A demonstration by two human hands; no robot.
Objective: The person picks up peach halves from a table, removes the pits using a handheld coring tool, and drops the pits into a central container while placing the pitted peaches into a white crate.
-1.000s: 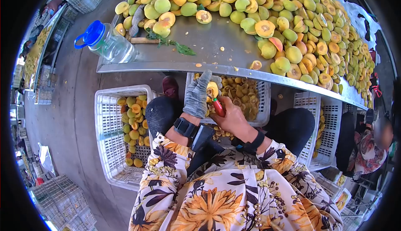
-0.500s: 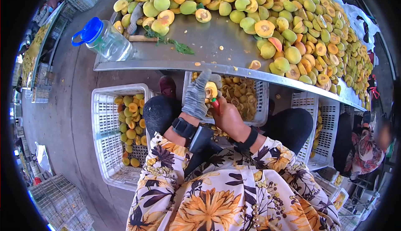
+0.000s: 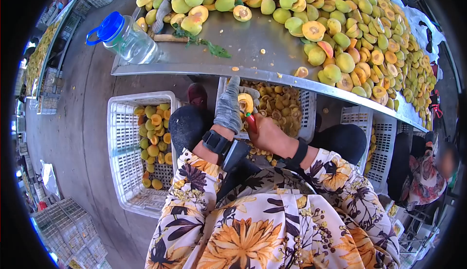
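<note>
In a grey knitted glove, my left hand [image 3: 228,108] is closed around a yellow peach half [image 3: 245,102], with the cut face toward me. My bare right hand [image 3: 268,134] grips a small red-handled tool [image 3: 251,122] with a green band; its tip is at the cut face of the peach, and the tip's shape is too small to make out. Both hands are close together, just below the metal table edge. Beneath them stands a white crate [image 3: 306,118] holding peach pieces.
Many peach halves [image 3: 345,60] are heaped on the metal table [image 3: 233,40]. A blue-lidded water bottle [image 3: 129,40], a wooden handle [image 3: 170,38] and leaves [image 3: 214,49] lie at its left. Another white crate [image 3: 124,171] stands left of my knees. A person [image 3: 428,176] sits at right.
The hands stay together on the same peach half, with the tool still at its cut face. The view has shifted slightly, and the gloved fingers have moved a little.
</note>
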